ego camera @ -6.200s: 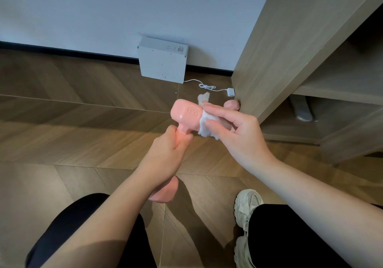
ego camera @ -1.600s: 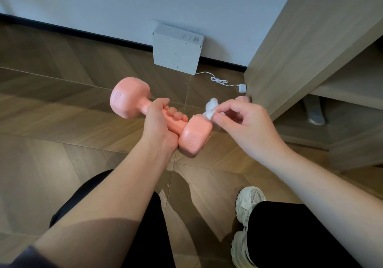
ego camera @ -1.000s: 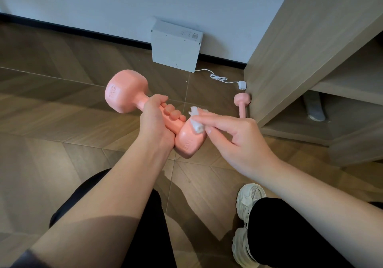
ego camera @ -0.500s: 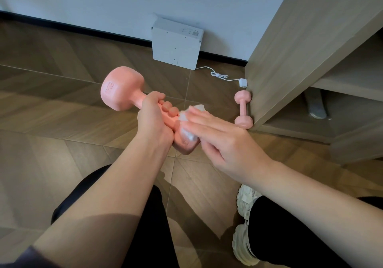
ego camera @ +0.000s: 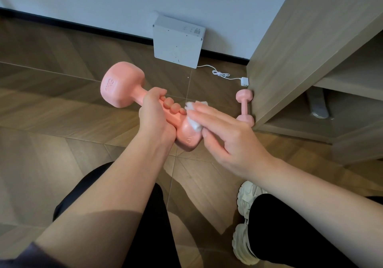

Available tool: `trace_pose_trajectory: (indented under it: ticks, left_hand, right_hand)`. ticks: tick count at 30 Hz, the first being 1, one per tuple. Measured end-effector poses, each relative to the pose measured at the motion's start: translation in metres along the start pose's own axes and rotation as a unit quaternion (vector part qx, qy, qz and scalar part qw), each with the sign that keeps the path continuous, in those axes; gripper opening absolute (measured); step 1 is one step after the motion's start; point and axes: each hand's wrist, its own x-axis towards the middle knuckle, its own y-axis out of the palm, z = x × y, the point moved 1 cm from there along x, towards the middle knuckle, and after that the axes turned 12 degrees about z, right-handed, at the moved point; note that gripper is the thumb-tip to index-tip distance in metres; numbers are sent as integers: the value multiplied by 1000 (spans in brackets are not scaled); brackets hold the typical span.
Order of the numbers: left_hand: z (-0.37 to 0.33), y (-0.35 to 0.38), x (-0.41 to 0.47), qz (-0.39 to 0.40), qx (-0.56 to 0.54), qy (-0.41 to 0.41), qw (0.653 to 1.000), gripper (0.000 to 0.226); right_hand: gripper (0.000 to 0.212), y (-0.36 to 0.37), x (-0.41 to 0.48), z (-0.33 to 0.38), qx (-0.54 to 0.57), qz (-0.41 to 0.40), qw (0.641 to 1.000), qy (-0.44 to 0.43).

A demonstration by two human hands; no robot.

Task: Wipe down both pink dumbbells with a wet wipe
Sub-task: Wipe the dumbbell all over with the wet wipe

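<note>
The left hand [ego camera: 154,118] is wrapped tight round the handle of one dumbbell [ego camera: 122,85], held in the air out from the cabinet [ego camera: 300,50], far head tilted up and away from it. The right hand [ego camera: 226,137] lays straight fingers over the wipe [ego camera: 193,120] and presses it onto the head nearer the cabinet. The second dumbbell [ego camera: 245,106] lies on the floor [ego camera: 62,122] against the cabinet's front corner and looks unwiped, so by my reckoning the job is about half done. The main risk is grip. A damp handle could slide in the left fist, and the weight would drop toward the shoe [ego camera: 246,197] or the floor below. The wipe is bunched small, so it may slip out from under the flat fingers or skip the end face and the neck where the left fingers cover the handle. That covered stretch will go uncleaned unless the grip shifts. Reaching for the second dumbbell could snag the cable [ego camera: 221,74] running from the box [ego camera: 178,42] to the cabinet. Most of the wiped head and the handle are hidden under the hands, and I cannot tell whether the right thumb also pinches the wipe. The embossed mark on the far head is too blurred to read, and the cabinet's shelves run out of frame.
</note>
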Motion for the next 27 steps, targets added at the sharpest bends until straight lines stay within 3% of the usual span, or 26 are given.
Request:
trace_pose_trajectory:
  ticks: [3,5,9,11,16,21,23,27]
  left_hand:
    - [0,1,-2,9,10,-4,1000,25]
    - [0,2,-3,19,7,-1,1000,25]
    - [-3,4,-7,44,-37,12,998,29]
    - [-3,6,-9,69,-78,10,995,33]
    - [-9,12,-9,86,-77,-10,993,30]
    - [-10,2,-10,-44,-147,-17,988,39]
    - [-12,-1,-12,-40,-132,1,990,37]
    - [-21,4,-16,27,-92,27,995,32]
  right_hand:
    - [18,1,1,-11,124,7,986,107]
    - [23,2,0,-14,186,23,971,150]
    - [70,7,-2,-5,221,70,967,107]
    - [77,7,0,-4,227,45,968,92]
    - [73,3,7,-1,101,-50,992,51]
    - [69,8,7,-4,-60,13,995,-75]
    - [77,13,5,-2,-44,37,998,-37]
    - [91,13,7,0,42,50,989,133]
